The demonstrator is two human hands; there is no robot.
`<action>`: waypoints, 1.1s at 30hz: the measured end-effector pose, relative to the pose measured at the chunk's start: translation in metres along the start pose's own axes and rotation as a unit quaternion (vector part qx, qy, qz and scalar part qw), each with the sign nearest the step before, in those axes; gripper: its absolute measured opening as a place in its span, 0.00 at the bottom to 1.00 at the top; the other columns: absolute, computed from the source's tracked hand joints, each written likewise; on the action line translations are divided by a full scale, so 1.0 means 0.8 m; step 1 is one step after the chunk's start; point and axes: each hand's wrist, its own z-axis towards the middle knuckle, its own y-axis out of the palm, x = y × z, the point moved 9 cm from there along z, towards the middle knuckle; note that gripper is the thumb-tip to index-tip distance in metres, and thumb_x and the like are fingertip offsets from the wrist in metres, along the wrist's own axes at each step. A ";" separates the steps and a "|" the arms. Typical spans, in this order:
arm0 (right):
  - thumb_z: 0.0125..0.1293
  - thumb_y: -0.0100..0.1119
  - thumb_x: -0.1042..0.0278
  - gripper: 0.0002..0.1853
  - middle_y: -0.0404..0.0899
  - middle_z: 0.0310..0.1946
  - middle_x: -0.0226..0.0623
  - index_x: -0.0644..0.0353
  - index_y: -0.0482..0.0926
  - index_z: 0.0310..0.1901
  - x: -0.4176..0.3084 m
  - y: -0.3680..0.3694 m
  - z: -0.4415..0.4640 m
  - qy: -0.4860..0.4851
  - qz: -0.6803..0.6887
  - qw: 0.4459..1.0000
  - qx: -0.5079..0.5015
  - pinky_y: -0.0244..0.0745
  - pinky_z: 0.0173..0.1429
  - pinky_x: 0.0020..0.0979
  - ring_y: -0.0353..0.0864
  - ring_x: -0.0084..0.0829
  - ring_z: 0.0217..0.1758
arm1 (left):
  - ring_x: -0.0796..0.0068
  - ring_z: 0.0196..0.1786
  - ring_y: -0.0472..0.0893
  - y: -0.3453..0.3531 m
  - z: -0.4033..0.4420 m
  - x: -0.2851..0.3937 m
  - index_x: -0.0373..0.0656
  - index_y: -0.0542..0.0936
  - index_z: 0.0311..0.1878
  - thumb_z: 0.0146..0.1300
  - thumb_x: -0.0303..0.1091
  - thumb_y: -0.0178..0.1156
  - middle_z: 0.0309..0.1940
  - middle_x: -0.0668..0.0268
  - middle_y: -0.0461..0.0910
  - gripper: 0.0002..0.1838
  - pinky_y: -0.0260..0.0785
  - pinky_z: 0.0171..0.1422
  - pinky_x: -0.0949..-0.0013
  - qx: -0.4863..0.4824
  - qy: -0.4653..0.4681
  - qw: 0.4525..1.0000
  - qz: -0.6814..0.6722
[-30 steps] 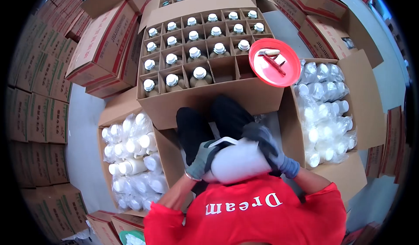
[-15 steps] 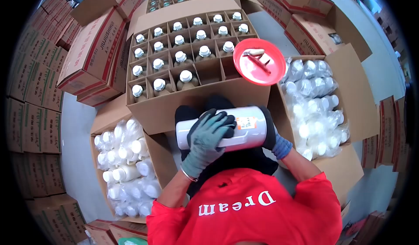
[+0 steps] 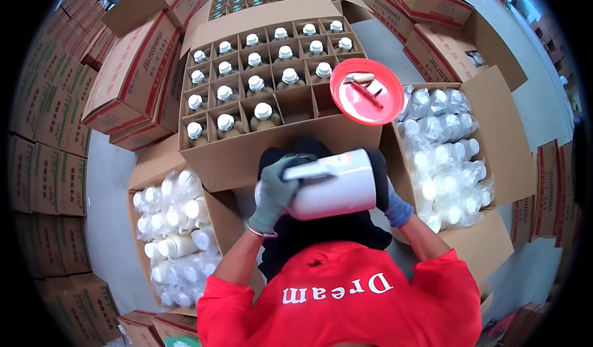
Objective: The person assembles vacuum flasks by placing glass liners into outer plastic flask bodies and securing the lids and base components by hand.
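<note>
A white plastic jug (image 3: 336,192) with an orange label lies sideways over my lap, its flat end to the right. My left hand (image 3: 276,189), in a grey-green work glove, is closed round the handle side near the jug's neck end. At the flat end, my right hand (image 3: 386,196), gloved with a blue cuff, presses its dark palm against the jug; its fingers are largely hidden. Just beyond stands an open carton (image 3: 278,143) with dividers and several white-capped bottles (image 3: 263,112).
A red plastic dish (image 3: 346,109) rests on the carton's right corner with a red-handled tool (image 3: 369,96) and small pieces inside. Open cartons of bagged white bottles stand left (image 3: 176,245) and right (image 3: 451,152). Stacked boxes (image 3: 126,78) rise at the left.
The jug has rolled away from me, so its label now faces the far side and its handle shows on top. My left hand has gone from lying over the jug to gripping the handle side.
</note>
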 end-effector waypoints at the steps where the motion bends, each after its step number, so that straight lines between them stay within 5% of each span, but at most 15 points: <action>1: 0.71 0.45 0.39 0.37 0.63 0.71 0.43 0.62 0.62 0.71 -0.064 0.030 -0.008 -0.058 -0.073 0.995 0.048 0.56 0.76 0.38 0.64 0.38 0.72 | 0.63 0.42 0.86 -0.015 -0.006 -0.050 0.37 0.86 0.45 0.50 0.24 0.54 0.39 0.56 0.87 0.19 0.76 0.52 0.68 0.054 -0.145 0.987 -0.041; 3: 0.70 0.47 0.40 0.38 0.56 0.74 0.41 0.63 0.59 0.72 -0.130 0.061 -0.033 -0.187 -0.169 0.968 0.006 0.50 0.77 0.35 0.58 0.35 0.75 | 0.65 0.44 0.86 -0.013 -0.010 -0.059 0.39 0.86 0.45 0.51 0.24 0.56 0.41 0.57 0.86 0.18 0.76 0.52 0.67 0.071 -0.104 0.991 -0.033; 5: 0.70 0.47 0.41 0.39 0.59 0.72 0.40 0.63 0.60 0.72 -0.105 0.055 -0.018 -0.115 -0.037 0.993 0.014 0.51 0.76 0.35 0.59 0.35 0.74 | 0.58 0.48 0.84 -0.011 -0.012 -0.007 0.43 0.86 0.44 0.51 0.26 0.59 0.42 0.57 0.86 0.16 0.74 0.56 0.62 0.097 0.031 0.978 0.181; 6: 0.70 0.48 0.41 0.39 0.60 0.70 0.40 0.63 0.60 0.71 -0.095 0.054 -0.013 -0.076 0.026 0.997 0.015 0.52 0.76 0.34 0.60 0.35 0.73 | 0.54 0.51 0.82 -0.011 -0.011 0.008 0.44 0.85 0.44 0.50 0.26 0.61 0.43 0.58 0.85 0.15 0.71 0.61 0.58 0.094 0.067 0.980 0.161; 8: 0.74 0.42 0.43 0.33 0.67 0.65 0.41 0.64 0.66 0.67 -0.108 0.060 -0.012 -0.144 -0.116 0.983 0.002 0.55 0.75 0.34 0.65 0.33 0.70 | 0.55 0.53 0.81 -0.020 0.001 0.024 0.43 0.84 0.45 0.47 0.26 0.62 0.44 0.58 0.84 0.18 0.70 0.64 0.56 0.023 0.063 0.993 0.098; 10: 0.73 0.46 0.53 0.25 0.72 0.61 0.42 0.63 0.72 0.61 -0.102 0.061 -0.003 -0.108 -0.126 0.982 -0.085 0.62 0.70 0.33 0.69 0.31 0.65 | 0.56 0.52 0.81 -0.013 -0.004 0.075 0.42 0.83 0.44 0.44 0.26 0.62 0.46 0.59 0.83 0.18 0.70 0.65 0.55 -0.053 0.268 0.943 0.189; 14: 0.72 0.50 0.65 0.17 0.76 0.55 0.40 0.63 0.76 0.56 -0.159 0.106 0.020 -0.094 -0.209 0.968 -0.106 0.68 0.65 0.30 0.75 0.28 0.58 | 0.66 0.48 0.79 0.086 -0.059 0.087 0.46 0.78 0.35 0.48 0.29 0.63 0.40 0.65 0.79 0.09 0.71 0.62 0.62 -0.319 0.407 0.778 0.357; 15: 0.74 0.48 0.62 0.18 0.75 0.54 0.38 0.63 0.75 0.58 -0.152 0.131 0.023 -0.046 -0.064 0.989 -0.127 0.67 0.66 0.29 0.73 0.26 0.59 | 0.67 0.46 0.79 0.107 -0.078 0.067 0.46 0.78 0.34 0.49 0.29 0.62 0.39 0.65 0.79 0.07 0.71 0.60 0.63 -0.335 0.414 0.759 0.374; 17: 0.73 0.52 0.62 0.19 0.75 0.55 0.37 0.63 0.74 0.59 -0.109 0.162 0.041 -0.048 -0.059 0.972 -0.222 0.66 0.66 0.29 0.72 0.25 0.59 | 0.67 0.47 0.79 0.131 -0.103 0.076 0.46 0.79 0.36 0.53 0.29 0.60 0.39 0.64 0.79 0.06 0.72 0.57 0.66 -0.376 0.420 0.714 0.415; 19: 0.71 0.57 0.61 0.21 0.74 0.56 0.38 0.62 0.73 0.61 -0.080 0.190 0.035 0.069 0.012 0.960 -0.273 0.65 0.67 0.28 0.72 0.28 0.60 | 0.67 0.49 0.79 0.123 -0.094 0.060 0.45 0.80 0.39 0.54 0.29 0.59 0.42 0.63 0.79 0.08 0.72 0.58 0.66 -0.360 0.374 0.753 0.405; 20: 0.69 0.59 0.60 0.22 0.73 0.57 0.39 0.62 0.73 0.61 -0.114 0.197 0.027 -0.100 -0.175 0.939 -0.278 0.65 0.67 0.29 0.73 0.30 0.60 | 0.67 0.51 0.79 0.118 -0.089 0.054 0.45 0.80 0.41 0.55 0.29 0.59 0.44 0.63 0.79 0.09 0.72 0.58 0.66 -0.351 0.348 0.773 0.398; 25: 0.64 0.64 0.58 0.28 0.72 0.59 0.39 0.62 0.72 0.62 -0.133 0.141 0.029 -0.038 -0.119 0.977 -0.176 0.65 0.69 0.35 0.71 0.33 0.64 | 0.62 0.60 0.76 0.114 -0.090 0.067 0.43 0.81 0.46 0.58 0.31 0.55 0.52 0.60 0.78 0.13 0.68 0.67 0.60 -0.320 0.359 0.766 0.428; 28: 0.57 0.69 0.59 0.33 0.72 0.59 0.40 0.57 0.72 0.64 -0.119 0.197 0.035 -0.060 -0.254 0.912 -0.317 0.65 0.69 0.37 0.70 0.34 0.65 | 0.61 0.62 0.75 0.165 -0.116 0.044 0.42 0.80 0.50 0.60 0.33 0.53 0.52 0.59 0.79 0.15 0.66 0.69 0.58 -0.307 0.411 0.680 0.524; 32: 0.54 0.66 0.56 0.28 0.77 0.48 0.48 0.53 0.77 0.57 -0.110 0.227 0.064 -0.076 -0.463 0.817 -0.334 0.71 0.62 0.40 0.76 0.47 0.53 | 0.59 0.59 0.78 0.150 -0.075 -0.011 0.42 0.80 0.52 0.57 0.34 0.55 0.53 0.55 0.79 0.19 0.70 0.65 0.61 -0.433 0.086 0.817 0.372; 33: 0.54 0.66 0.55 0.28 0.77 0.48 0.49 0.56 0.76 0.57 -0.111 0.214 0.079 -0.075 -0.523 0.791 -0.307 0.72 0.61 0.42 0.77 0.48 0.53 | 0.58 0.59 0.77 0.137 -0.064 0.012 0.42 0.80 0.49 0.51 0.34 0.60 0.53 0.55 0.79 0.20 0.70 0.64 0.64 -0.397 0.197 0.800 0.404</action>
